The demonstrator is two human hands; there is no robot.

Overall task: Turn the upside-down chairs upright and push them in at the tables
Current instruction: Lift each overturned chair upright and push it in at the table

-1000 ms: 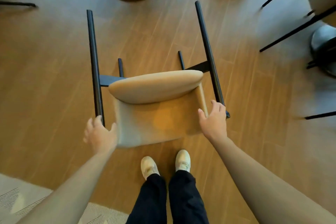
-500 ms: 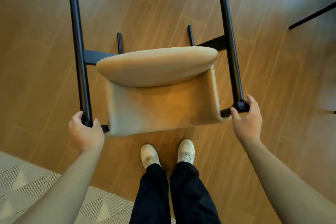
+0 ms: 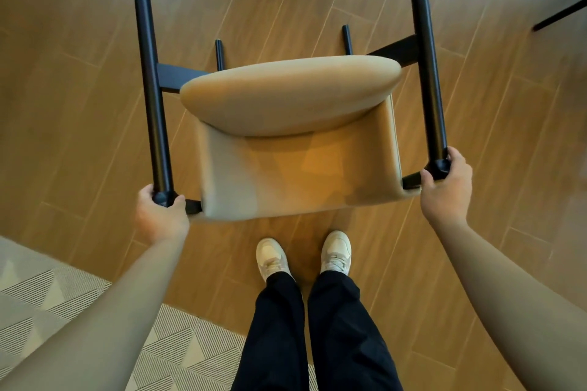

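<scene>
Both hands hold a tan upholstered chair with black metal legs [image 3: 286, 136] above the wooden plank floor [image 3: 79, 105].

Nearest, two white sneakers [image 3: 336, 251] and dark trousers [image 3: 317, 336] stand on the planks, with a grey patterned rug [image 3: 47, 298] at lower left. Just ahead, the left hand [image 3: 160, 216] has its fingers wrapped around the corner joint of the left black leg, and the right hand [image 3: 446, 189] has its fingers curled around the matching joint of the right leg. The chair hangs between them in front of the feet, its backrest towards the person, the cushioned seat beyond it, and the long legs running away past the top edge. A thin black bar [image 3: 560, 14] shows at far right.
</scene>
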